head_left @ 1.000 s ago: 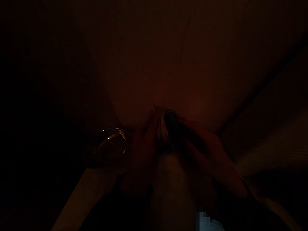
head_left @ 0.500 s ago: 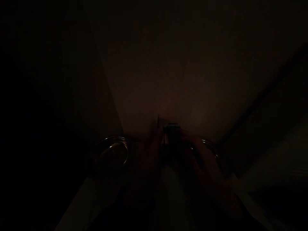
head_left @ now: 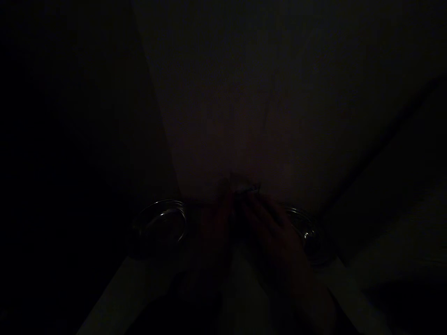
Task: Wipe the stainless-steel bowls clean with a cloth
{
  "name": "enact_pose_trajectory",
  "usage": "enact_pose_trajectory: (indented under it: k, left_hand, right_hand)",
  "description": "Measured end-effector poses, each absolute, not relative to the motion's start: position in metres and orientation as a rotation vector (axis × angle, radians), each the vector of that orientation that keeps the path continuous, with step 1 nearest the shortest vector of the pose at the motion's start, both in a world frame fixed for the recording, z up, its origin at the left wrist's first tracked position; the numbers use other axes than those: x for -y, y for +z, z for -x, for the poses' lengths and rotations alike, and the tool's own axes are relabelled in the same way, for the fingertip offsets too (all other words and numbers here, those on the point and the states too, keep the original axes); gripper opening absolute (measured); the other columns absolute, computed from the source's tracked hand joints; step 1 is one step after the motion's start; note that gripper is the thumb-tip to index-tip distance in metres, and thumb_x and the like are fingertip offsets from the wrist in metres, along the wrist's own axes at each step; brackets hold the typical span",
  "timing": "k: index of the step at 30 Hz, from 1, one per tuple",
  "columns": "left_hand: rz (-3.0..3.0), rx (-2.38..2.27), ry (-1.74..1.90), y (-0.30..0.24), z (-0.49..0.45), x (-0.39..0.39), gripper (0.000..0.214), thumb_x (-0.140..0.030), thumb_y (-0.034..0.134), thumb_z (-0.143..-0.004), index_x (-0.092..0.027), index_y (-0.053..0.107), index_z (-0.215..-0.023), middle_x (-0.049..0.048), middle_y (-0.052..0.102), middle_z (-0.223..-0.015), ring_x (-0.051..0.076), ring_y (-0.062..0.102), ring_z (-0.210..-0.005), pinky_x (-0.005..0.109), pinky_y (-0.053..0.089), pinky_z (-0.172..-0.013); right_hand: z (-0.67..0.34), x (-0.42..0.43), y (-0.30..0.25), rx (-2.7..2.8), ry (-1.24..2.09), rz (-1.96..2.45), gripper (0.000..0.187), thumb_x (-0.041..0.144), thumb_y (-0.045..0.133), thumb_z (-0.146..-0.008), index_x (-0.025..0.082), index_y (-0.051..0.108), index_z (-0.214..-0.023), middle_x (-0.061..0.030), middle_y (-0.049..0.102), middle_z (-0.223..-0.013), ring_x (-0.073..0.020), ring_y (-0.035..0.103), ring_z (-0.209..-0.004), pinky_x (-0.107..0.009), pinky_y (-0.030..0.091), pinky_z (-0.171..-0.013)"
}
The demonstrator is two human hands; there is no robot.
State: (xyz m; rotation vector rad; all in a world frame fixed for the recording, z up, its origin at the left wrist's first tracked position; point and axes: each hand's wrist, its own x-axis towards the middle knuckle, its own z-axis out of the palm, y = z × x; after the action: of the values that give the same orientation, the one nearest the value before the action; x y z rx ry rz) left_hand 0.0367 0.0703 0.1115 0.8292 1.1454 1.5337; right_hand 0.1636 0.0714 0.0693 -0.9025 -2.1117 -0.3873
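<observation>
Head view, very dim. A small object sits at centre frame where the fingertips of both hands meet. Only its thin, pale, glinting edge shows. The left hand comes to it from the lower left and the right hand from the lower right. The fingers of both are drawn together toward it, but it is too dark to tell whether either hand pinches it. 2 round shiny dishes flank the hands: the left dish is just beside the left hand, and the right dish is partly behind the right hand. The hands fill the gap between them. The pale surface ends in a slanting edge at lower left. Beyond the object lies a plain dim area.
</observation>
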Motion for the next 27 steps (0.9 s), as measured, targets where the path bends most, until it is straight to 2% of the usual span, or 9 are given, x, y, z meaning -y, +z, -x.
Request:
enact_pose_trajectory:
  k: [3, 6, 13, 18, 21, 25, 27]
  left_hand:
    - [-0.808, -1.132, 1.437, 0.11, -0.038, -0.07, 0.018, -0.037, 0.059, -0.079, -0.025, 0.071, -0.084, 0.0027, 0.072, -0.101, 0.022, 0.062, -0.108, 0.03, 0.052, -0.086]
    - [-0.834, -1.142, 1.414, 0.107, -0.039, -0.07, 0.021, -0.041, 0.061, -0.078, -0.025, 0.071, -0.087, 0.003, 0.073, -0.099, 0.022, 0.065, -0.1, 0.032, 0.053, -0.083]
    - [-0.761, -1.119, 1.473, 0.111, -0.036, -0.071, 0.028, -0.043, 0.059, -0.079, -0.023, 0.07, -0.097, 0.0048, 0.072, -0.103, 0.022, 0.066, -0.1, 0.031, 0.053, -0.081]
    - [-0.862, -1.191, 1.482, 0.115, -0.037, -0.071, 0.014, -0.035, 0.064, -0.076, -0.023, 0.071, -0.079, 0.0042, 0.071, -0.105, 0.022, 0.06, -0.112, 0.029, 0.048, -0.092]
    - [-0.795, -1.121, 1.51, 0.115, -0.036, -0.072, 0.018, -0.038, 0.061, -0.079, -0.023, 0.071, -0.081, 0.0043, 0.072, -0.101, 0.023, 0.064, -0.103, 0.031, 0.051, -0.087]
    - [-0.751, -1.152, 1.51, 0.113, -0.035, -0.072, 0.024, -0.043, 0.062, -0.077, -0.022, 0.071, -0.083, 0.0052, 0.074, -0.087, 0.023, 0.069, -0.085, 0.031, 0.054, -0.072]
    - [-0.791, -1.189, 1.496, 0.112, -0.034, -0.071, 0.021, -0.041, 0.064, -0.076, -0.023, 0.071, -0.081, 0.0048, 0.074, -0.086, 0.022, 0.068, -0.086, 0.03, 0.054, -0.073]
  right_hand:
    - [-0.166, -0.076, 0.074, 2.059, -0.346, 0.933, 0.054, 0.013, 0.043, -0.09, 0.02, 0.035, -0.143, -0.0106, 0.051, -0.137, -0.028, 0.044, -0.126, -0.05, 0.049, -0.095]
    - [-0.169, -0.076, 0.079, 2.018, -0.329, 0.939, 0.051, 0.014, 0.042, -0.09, 0.019, 0.04, -0.14, -0.0109, 0.054, -0.134, -0.0276, 0.047, -0.123, -0.049, 0.05, -0.095]
    - [-0.169, -0.067, 0.082, 2.186, -0.351, 0.892, 0.05, 0.02, 0.049, -0.088, 0.019, 0.044, -0.137, -0.0098, 0.049, -0.139, -0.0305, 0.04, -0.128, -0.049, 0.053, -0.09]
    - [-0.169, -0.074, 0.093, 2.166, -0.287, 0.918, 0.05, 0.019, 0.044, -0.09, 0.017, 0.04, -0.14, -0.0103, 0.046, -0.142, -0.0289, 0.037, -0.131, -0.052, 0.047, -0.099]
    - [-0.167, -0.071, 0.087, 2.165, -0.394, 0.875, 0.05, 0.018, 0.047, -0.089, 0.014, 0.043, -0.138, -0.0121, 0.046, -0.141, -0.0316, 0.035, -0.131, -0.052, 0.049, -0.095]
    - [-0.165, -0.065, 0.077, 2.178, -0.472, 0.88, 0.052, 0.015, 0.05, -0.086, 0.018, 0.044, -0.137, -0.01, 0.047, -0.141, -0.0329, 0.036, -0.13, -0.052, 0.051, -0.091]
    - [-0.165, -0.066, 0.078, 2.18, -0.446, 0.909, 0.054, 0.016, 0.05, -0.086, 0.019, 0.042, -0.139, -0.0102, 0.046, -0.141, -0.0327, 0.038, -0.129, -0.052, 0.051, -0.091]
